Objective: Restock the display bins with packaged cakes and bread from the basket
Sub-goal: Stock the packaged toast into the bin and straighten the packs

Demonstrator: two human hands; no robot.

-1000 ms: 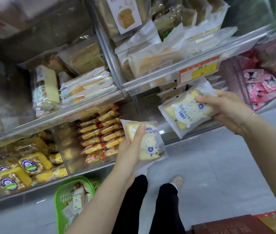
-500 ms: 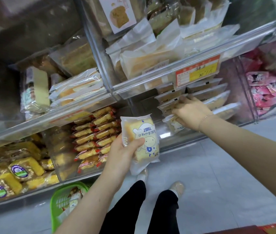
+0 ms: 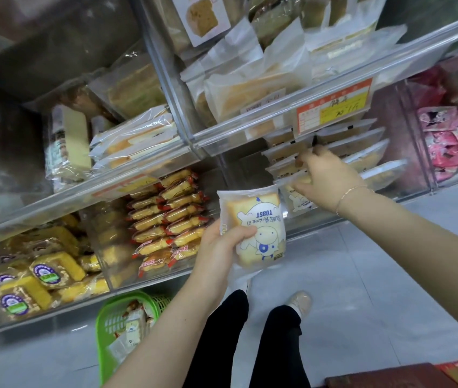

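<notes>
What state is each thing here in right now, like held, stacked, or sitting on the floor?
Left hand: grips a toast packet.
Toast packet: held upside down, outside the bins.
Right hand: reaching into the lower bin, fingers on a packet there.
Packet in the bin: at the front of its row, touched by the right hand.
Green basket: on the floor, some packets inside.
Price tag: fixed on the shelf edge.

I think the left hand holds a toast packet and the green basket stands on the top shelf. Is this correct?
Not entirely. The left hand does hold the toast packet, but the head view shows the green basket standing on the floor below the lowest shelf, not on the top shelf.
</notes>
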